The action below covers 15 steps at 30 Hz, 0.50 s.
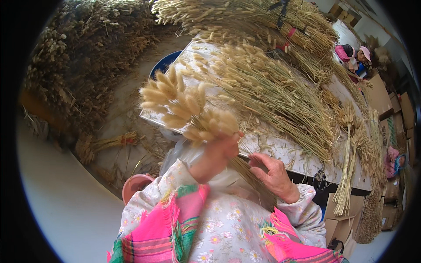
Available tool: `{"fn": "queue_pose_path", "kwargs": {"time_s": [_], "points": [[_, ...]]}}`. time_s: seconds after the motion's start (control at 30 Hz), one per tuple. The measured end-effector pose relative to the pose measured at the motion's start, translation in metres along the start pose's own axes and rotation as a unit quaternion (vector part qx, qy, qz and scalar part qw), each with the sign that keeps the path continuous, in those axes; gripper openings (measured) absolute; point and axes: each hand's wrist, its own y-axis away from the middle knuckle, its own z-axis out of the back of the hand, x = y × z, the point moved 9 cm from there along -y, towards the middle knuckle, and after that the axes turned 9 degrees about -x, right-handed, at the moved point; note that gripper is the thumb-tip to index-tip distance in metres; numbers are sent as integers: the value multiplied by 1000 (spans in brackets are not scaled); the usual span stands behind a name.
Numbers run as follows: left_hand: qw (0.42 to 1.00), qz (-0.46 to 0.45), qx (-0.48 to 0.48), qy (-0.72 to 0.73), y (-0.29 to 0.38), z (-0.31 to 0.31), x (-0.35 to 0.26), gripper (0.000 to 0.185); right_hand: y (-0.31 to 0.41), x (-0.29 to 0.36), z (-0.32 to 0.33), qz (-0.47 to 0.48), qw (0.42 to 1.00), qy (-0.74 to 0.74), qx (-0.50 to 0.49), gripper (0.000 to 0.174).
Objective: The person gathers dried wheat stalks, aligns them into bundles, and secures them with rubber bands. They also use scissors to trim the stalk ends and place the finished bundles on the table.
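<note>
My left hand [218,153], slightly blurred, is closed around a bunch of dried bunny-tail grass [194,111]. The fluffy heads fan out up and to the left, and the stems run down to the right across my lap. My right hand [271,176] is beside those stems, its thumb and forefinger close together at a thin stem; whether they pinch it is hard to tell. Beyond my hands, a loose heap of bunny-tail grass [273,95] lies on the white table [289,153], heads to the left and stems to the right.
Large bundles [246,16] lie at the table's far side. Smaller tied bundles [347,171] overhang its right edge near black-handled scissors [319,180]. A pink bucket [135,185], a blue tub [166,62] and piled grass [82,49] are at left. Cardboard boxes [342,210] and two people are at right.
</note>
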Motion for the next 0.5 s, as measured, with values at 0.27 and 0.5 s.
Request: {"fn": "queue_pose_path", "kwargs": {"time_s": [0.27, 0.5], "points": [[992, -48, 98, 63, -6, -1, -3, 35, -1, -5, 14, -97, 981, -122, -115, 19], [991, -70, 104, 40, -11, 0, -6, 72, -5, 32, -1, 32, 990, 84, -107, 11]]}}
